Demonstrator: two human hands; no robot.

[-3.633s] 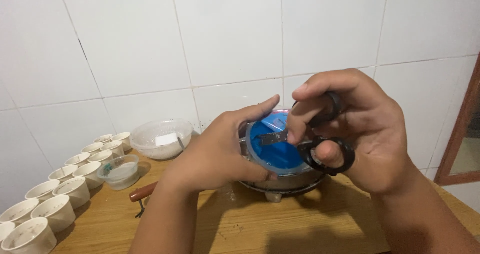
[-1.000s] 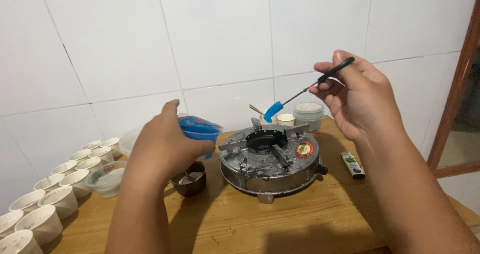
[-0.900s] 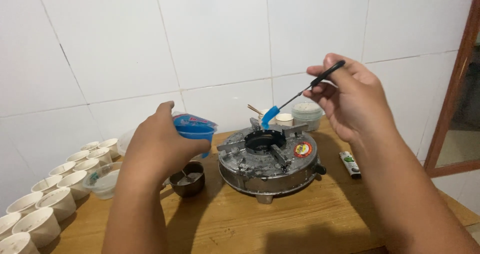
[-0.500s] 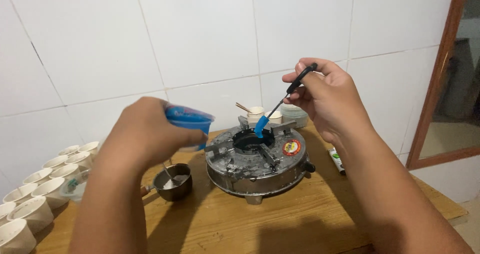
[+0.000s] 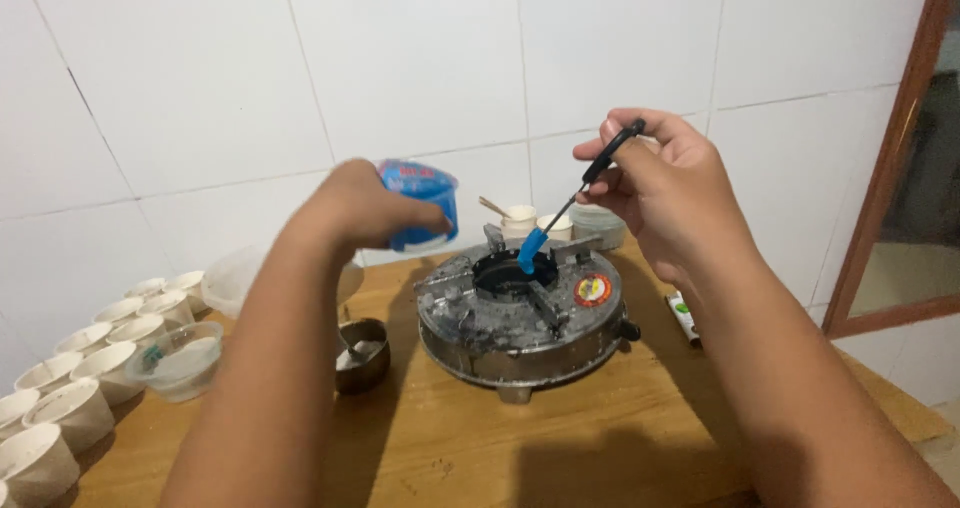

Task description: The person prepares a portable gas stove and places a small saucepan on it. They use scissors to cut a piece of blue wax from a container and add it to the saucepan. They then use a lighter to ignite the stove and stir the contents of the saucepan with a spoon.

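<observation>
The wooden surface [image 5: 600,438] stands against a white tiled wall [image 5: 400,68]; a brown door frame [image 5: 890,168] runs along the right edge of the view.

At the centre of the surface sits a round metal burner [image 5: 520,318] — grey, stained, with a dark circular opening in the middle and a round red sticker on its top face near the right side.

Along the left edge, a row of small off-white cups [image 5: 75,398] lies close together. Just beside them stands a clear glass bowl [image 5: 180,363], and behind it a larger translucent bowl [image 5: 225,288], partly hidden by the left forearm. A small dark metal pot [image 5: 362,353] rests left of the burner, near its rim.

The left hand [image 5: 360,203] is closed around a blue plastic cup [image 5: 420,203], held in the air above the surface, left of and above the burner.

The right hand [image 5: 670,193] grips a thin black-handled tool [image 5: 580,193] between thumb and fingers. The tool slants down to the left — its tip carries a blue scrap [image 5: 530,251], positioned over the burner's central opening.

Behind the burner stand three small pale containers [image 5: 560,225]. A small flat packet [image 5: 683,316] lies on the surface to the right of the burner.
</observation>
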